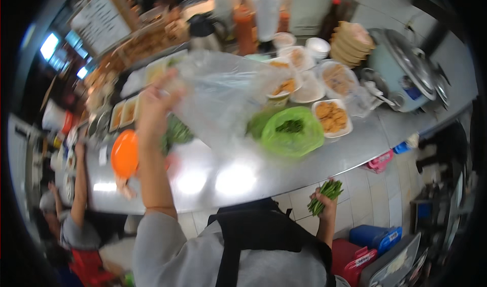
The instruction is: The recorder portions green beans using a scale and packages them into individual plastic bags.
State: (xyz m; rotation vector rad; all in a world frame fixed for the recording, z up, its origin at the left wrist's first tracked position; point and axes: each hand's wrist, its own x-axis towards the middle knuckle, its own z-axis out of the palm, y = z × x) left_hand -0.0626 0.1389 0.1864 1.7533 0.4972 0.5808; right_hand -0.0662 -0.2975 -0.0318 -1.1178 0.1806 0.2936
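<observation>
My left hand (161, 98) is raised over the counter, pinching a clear plastic bag (217, 93) that spreads out to the right. The hand and bag are blurred by motion. Low on the right, past the counter's front edge, my right hand (323, 201) grips a bunch of cut green stems (330, 192). A bright green bowl (293, 144) with chopped greens inside stands on the steel counter (262, 176), right of the bag. Partly behind my left forearm are leafy greens (179, 129) and an orange plate (124, 153).
Beside the green bowl sits a white dish of orange-brown pieces (331, 115), with several more dishes behind it. A large lidded pot (395, 66) stands at the far right. Lidded bins (374, 237) are on the floor. At left a co-worker's arm (79, 184) reaches over the counter.
</observation>
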